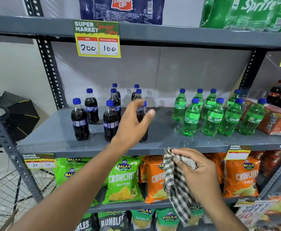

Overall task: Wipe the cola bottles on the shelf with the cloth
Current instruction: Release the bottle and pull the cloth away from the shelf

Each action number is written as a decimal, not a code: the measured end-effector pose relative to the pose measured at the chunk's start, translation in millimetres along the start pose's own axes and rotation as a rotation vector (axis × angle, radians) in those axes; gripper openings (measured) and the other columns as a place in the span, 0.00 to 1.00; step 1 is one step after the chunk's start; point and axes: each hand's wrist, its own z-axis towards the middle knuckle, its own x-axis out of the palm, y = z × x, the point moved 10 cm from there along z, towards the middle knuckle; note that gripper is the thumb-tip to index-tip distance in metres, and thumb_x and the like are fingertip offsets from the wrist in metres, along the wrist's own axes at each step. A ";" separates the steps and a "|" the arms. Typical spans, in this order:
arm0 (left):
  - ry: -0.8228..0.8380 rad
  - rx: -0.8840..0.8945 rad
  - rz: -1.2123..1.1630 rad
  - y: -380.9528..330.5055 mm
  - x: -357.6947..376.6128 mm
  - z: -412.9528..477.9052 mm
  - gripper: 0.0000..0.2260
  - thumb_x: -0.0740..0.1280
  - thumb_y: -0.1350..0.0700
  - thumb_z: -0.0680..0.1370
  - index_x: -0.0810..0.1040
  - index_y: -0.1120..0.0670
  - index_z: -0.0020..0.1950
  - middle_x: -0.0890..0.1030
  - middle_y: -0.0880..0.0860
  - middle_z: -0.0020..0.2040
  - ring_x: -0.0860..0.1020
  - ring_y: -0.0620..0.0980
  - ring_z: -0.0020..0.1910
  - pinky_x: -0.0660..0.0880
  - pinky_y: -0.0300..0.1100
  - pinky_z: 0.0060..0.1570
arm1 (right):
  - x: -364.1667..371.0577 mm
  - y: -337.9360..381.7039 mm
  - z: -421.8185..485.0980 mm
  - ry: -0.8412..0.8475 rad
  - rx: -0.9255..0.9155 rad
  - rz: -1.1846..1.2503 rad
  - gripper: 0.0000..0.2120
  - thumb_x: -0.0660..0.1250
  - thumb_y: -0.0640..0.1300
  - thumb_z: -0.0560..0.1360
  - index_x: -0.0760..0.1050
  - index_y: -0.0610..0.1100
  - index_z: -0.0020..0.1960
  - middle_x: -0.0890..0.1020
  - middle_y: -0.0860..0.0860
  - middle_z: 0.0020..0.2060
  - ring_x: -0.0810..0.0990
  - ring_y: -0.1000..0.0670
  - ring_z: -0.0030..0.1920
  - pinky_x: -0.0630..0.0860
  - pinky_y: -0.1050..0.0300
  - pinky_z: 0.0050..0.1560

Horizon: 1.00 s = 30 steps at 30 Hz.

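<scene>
Checked cloth [178, 180] is gripped ready in the right hand [198, 170] below the shelf [169, 140] edge; left hand [133, 120], fingers spread, is held at a front cola bottle [143, 117], likely for lifting.

Left hand [133, 124] is hiding most of one cola bottle [143, 117]. Top edge is cutting off Thums Up pack [121, 10] & Sprite pack [246, 14].

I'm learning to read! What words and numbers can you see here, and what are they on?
"Thums Up": blue pack, top shelf.
"Sprite": green pack and green bottles.
"SUPER MARKET", "MRP 200", "Discounted Price 100": yellow price tag.
"20", "10": lower price tag.
"BALAJI CRUNCHE..", "Chaat Chaska": green chip bag.
"RUMBLES": dark bag.
Cola bottles' labels: too small to read.
</scene>
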 end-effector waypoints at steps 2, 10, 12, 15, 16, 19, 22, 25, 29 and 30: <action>0.136 -0.036 -0.081 -6.0 12.5 -33.6 0.23 0.69 0.40 0.76 0.74 0.52 0.65 0.81 0.42 0.54 0.79 0.40 0.53 0.78 0.44 0.57 | 1.8 5.6 3.6 -0.016 -0.020 -0.009 0.15 0.75 0.35 0.72 0.85 0.55 0.51 0.85 0.61 0.50 0.81 0.60 0.55 0.73 0.73 0.55; 0.638 -0.372 -0.208 23.6 17.4 -129.9 0.15 0.70 0.62 0.80 0.72 0.68 0.62 0.81 0.69 0.60 0.80 0.65 0.59 0.77 0.59 0.62 | 46.9 28.1 6.0 0.079 -0.069 0.015 0.11 0.78 0.40 0.69 0.85 0.54 0.46 0.85 0.61 0.47 0.82 0.60 0.51 0.73 0.74 0.50; 0.576 -0.386 -0.231 32.3 -1.5 -140.3 0.08 0.68 0.67 0.81 0.73 0.68 0.57 0.82 0.67 0.56 0.81 0.63 0.54 0.76 0.57 0.61 | 68.2 28.8 3.6 0.149 -0.059 0.021 0.10 0.79 0.42 0.69 0.84 0.56 0.45 0.84 0.62 0.47 0.82 0.61 0.51 0.72 0.75 0.50; 0.446 -0.466 -0.258 55.9 -44.1 -164.3 0.06 0.67 0.67 0.79 0.71 0.61 0.52 0.79 0.61 0.47 0.75 0.58 0.49 0.70 0.60 0.52 | 105.0 30.5 -4.8 0.254 -0.054 0.070 0.09 0.78 0.43 0.70 0.84 0.57 0.44 0.85 0.64 0.46 0.82 0.63 0.50 0.72 0.75 0.49; 0.403 -0.475 -0.247 62.9 -61.5 -172.6 0.05 0.66 0.65 0.79 0.71 0.59 0.51 0.78 0.58 0.44 0.74 0.57 0.46 0.69 0.58 0.48 | 117.3 30.6 -8.3 0.289 -0.045 0.104 0.09 0.78 0.43 0.70 0.84 0.57 0.44 0.85 0.64 0.46 0.82 0.63 0.50 0.72 0.75 0.49; 0.286 -0.491 -0.105 81.5 -123.1 -211.3 0.02 0.63 0.61 0.82 0.70 0.57 0.51 0.70 0.54 0.38 0.66 0.54 0.38 0.64 0.51 0.38 | 168.6 33.9 -27.7 0.427 -0.019 0.157 0.09 0.77 0.43 0.71 0.84 0.57 0.44 0.85 0.66 0.45 0.82 0.65 0.49 0.71 0.76 0.48; 0.137 -0.500 -0.027 93.7 -185.4 -240.1 0.04 0.61 0.65 0.85 0.70 0.59 0.51 0.66 0.56 0.41 0.61 0.54 0.40 0.60 0.51 0.40 | 226.0 44.7 -46.9 0.530 -0.032 0.158 0.11 0.77 0.41 0.72 0.83 0.57 0.41 0.85 0.67 0.44 0.81 0.67 0.48 0.70 0.78 0.47; 0.052 -0.540 0.038 111.8 -244.0 -272.1 0.03 0.62 0.62 0.85 0.72 0.60 0.52 0.68 0.55 0.42 0.65 0.52 0.40 0.65 0.48 0.41 | 295.7 57.9 -68.8 0.647 -0.050 0.119 0.07 0.74 0.45 0.74 0.79 0.57 0.44 0.84 0.64 0.44 0.79 0.68 0.47 0.69 0.78 0.44; -0.047 -0.706 0.073 154.9 -332.7 -332.8 0.04 0.63 0.51 0.84 0.75 0.50 0.53 0.71 0.44 0.38 0.69 0.41 0.36 0.68 0.38 0.37 | 410.4 73.5 -102.1 0.858 0.006 0.102 0.07 0.76 0.46 0.72 0.79 0.54 0.46 0.84 0.61 0.45 0.77 0.71 0.47 0.69 0.76 0.45; -0.080 -0.752 0.060 167.5 -353.2 -348.9 0.03 0.63 0.51 0.84 0.75 0.48 0.52 0.72 0.43 0.38 0.69 0.40 0.35 0.68 0.38 0.38 | 439.4 77.1 -111.6 0.929 0.038 0.126 0.10 0.78 0.44 0.71 0.79 0.54 0.47 0.83 0.60 0.47 0.76 0.71 0.48 0.69 0.76 0.45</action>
